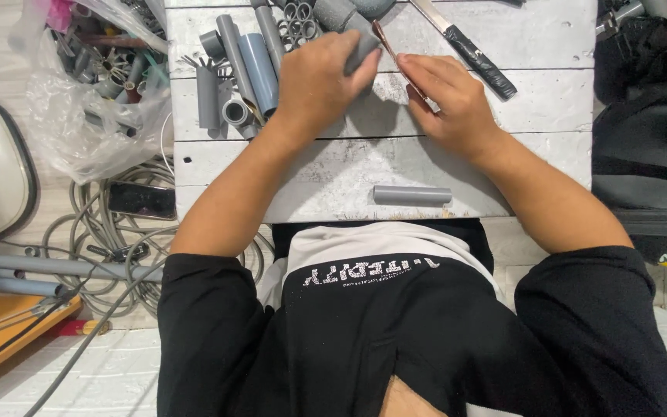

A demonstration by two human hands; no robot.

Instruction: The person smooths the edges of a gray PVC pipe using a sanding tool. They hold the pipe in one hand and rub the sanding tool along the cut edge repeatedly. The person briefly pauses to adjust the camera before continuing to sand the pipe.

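Grey plastic pipe piece on white plank table, clenched in left hand. Right hand pinches thin copper-coloured blade against pipe. Short grey tube near table edge; black-handled knife beside right hand.

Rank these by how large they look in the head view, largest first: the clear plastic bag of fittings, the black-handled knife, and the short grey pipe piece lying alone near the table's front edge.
1. Clear plastic bag, clearly largest.
2. Black-handled knife.
3. Short grey pipe piece.

The knife looks somewhat longer than the pipe piece, though its blade tip runs out of view.
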